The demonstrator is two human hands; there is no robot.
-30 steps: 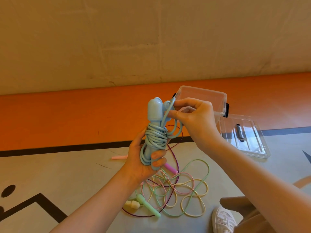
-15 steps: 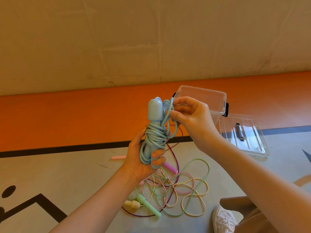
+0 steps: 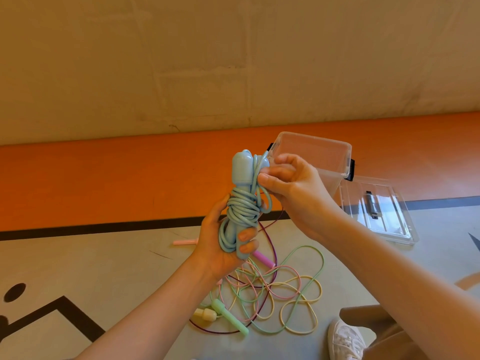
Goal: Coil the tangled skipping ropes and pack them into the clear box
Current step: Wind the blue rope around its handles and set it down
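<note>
Beige wall [image 3: 181, 61] above an orange floor band [image 3: 104, 183]; black line [image 3: 104, 227] borders grey floor [image 3: 91, 268] with black markings.

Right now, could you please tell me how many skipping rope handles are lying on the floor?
4: a pale pink handle left, a magenta handle under the left hand, and cream and green handles nearest; more may be hidden.

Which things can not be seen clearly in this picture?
- Head view: the second handle of the blue rope is mostly hidden by the right hand and its fingers.
- Part of the tangled ropes on the floor lies behind the left hand.
- The near wall of the clear box is covered by the right hand.
- The white shoe is cut off by the bottom edge.
</note>
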